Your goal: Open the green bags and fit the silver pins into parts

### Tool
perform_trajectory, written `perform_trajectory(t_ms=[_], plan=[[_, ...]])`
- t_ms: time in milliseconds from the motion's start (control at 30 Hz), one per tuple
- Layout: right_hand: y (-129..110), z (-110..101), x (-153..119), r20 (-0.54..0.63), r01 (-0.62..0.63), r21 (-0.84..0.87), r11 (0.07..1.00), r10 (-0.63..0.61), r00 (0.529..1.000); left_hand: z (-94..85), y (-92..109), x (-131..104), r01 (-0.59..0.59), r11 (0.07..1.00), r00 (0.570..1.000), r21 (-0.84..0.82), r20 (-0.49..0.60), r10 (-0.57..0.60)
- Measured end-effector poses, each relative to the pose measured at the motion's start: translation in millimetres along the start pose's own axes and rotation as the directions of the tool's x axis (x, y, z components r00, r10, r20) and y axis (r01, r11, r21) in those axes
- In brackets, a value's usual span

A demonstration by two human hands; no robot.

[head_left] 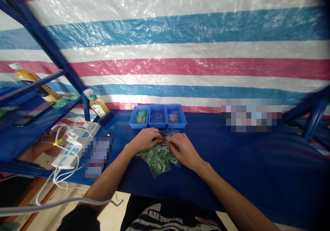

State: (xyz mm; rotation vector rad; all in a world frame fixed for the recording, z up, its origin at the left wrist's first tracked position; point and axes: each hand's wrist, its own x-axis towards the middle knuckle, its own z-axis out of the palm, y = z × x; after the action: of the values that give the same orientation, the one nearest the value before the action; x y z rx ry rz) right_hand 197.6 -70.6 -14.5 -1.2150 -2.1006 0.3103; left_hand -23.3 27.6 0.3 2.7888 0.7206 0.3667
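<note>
Fingers bent, my left hand [147,138] is at the left edge of a small pile of dark and silvery screws [164,137]. From the other side my right hand [183,149] reaches to the same pile, its thumb and fingers curled together. Whatever is pinched in either hand is too small to make out. Below the screws, a heap of small green-tinted plastic packets [160,160] lies on the blue table, partly under both hands. Behind the hands stand three joined blue bins: a left bin [138,125] with green packets, a middle bin [157,125] with a few screws, and a right bin [176,125] with clear-brown packets.
White power strips [65,155] with tangled cables and a blurred-out phone [98,157] lie to the left. A drink bottle [96,104] stands by the blue frame post [74,81]. Another bottle [38,83] is on the left shelf. Striped sheeting [180,49] hangs behind the table.
</note>
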Motion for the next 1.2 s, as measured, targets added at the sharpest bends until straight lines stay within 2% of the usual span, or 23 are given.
perform_trajectory(t_ms=[367, 600, 933, 1200], plan=[[1.3, 1.5, 0.1, 0.001, 0.007, 0.003, 1.0, -0.007, 1.0, 4.8, -7.6, -1.7, -0.011, 1.0, 1.0, -0.006, 0.022, 0.011], [2.6, 1.9, -0.5, -0.01, 0.009, 0.0, 1.0, -0.009, 1.0, 1.4, -2.8, -1.3, -0.014, 1.0, 1.0, 0.014, 0.004, 0.014], [0.1, -1.1, 0.5, -0.037, 0.011, 0.005, 1.0, -0.01, 0.999, -16.1, 3.4, -1.9, -0.018, 1.0, 0.996, 0.004, -0.086, 0.019], [2.0, -0.8, 0.0, -0.06, -0.023, 0.032, 0.999, 0.025, 0.998, -14.1, 5.8, -1.9, -0.018, 0.999, 0.991, -0.05, -0.132, 0.011]])
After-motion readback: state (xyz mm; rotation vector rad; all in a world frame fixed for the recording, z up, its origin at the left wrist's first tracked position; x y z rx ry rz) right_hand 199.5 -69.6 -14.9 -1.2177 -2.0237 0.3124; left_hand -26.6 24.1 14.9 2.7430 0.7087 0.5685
